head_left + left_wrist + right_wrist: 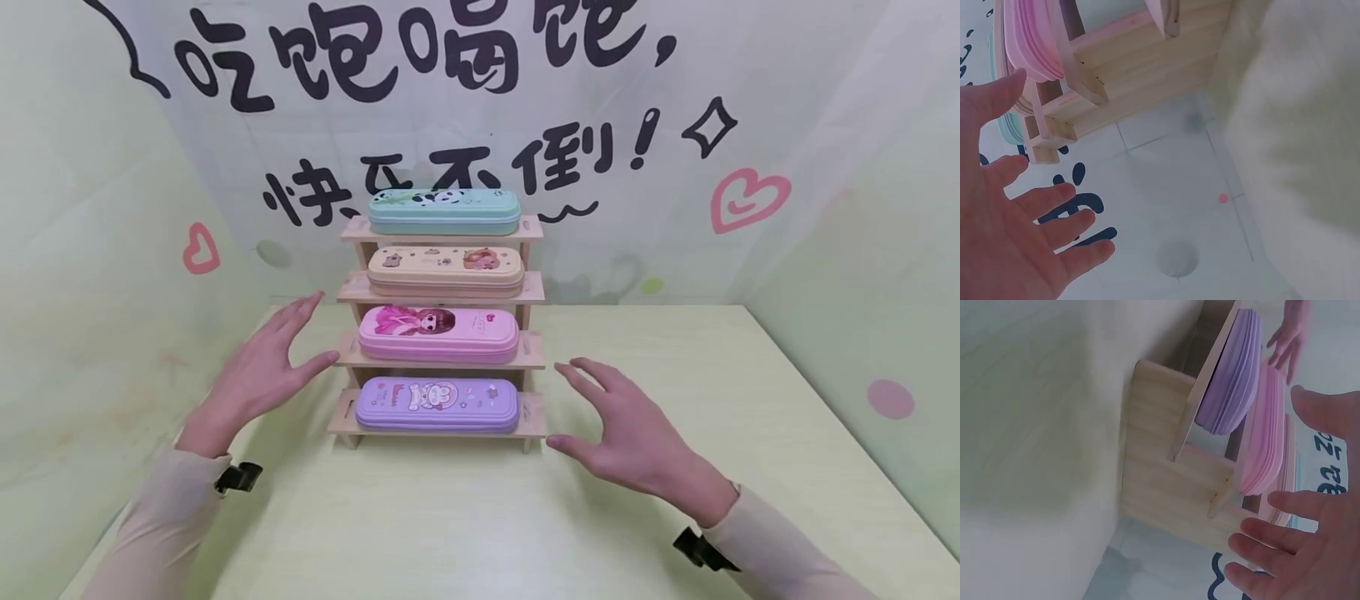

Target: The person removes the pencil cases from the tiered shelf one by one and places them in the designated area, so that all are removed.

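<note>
Head view: I see the stepped wooden rack (533, 410) on the table (420, 525) between my spread left hand (255, 375) and spread right hand (641, 437), both holding nothing, thumbs just beside its ends, contact unclear; purple (438, 408), pink (438, 348), cream (446, 282) and teal cases (450, 221) lie one per shelf, lids up, long axes left-right. Left wrist view: fingers apart, thumb near the pink case's rounded end. Right wrist view: fingers also splayed, purple and pink case ends facing that palm's side.
</note>
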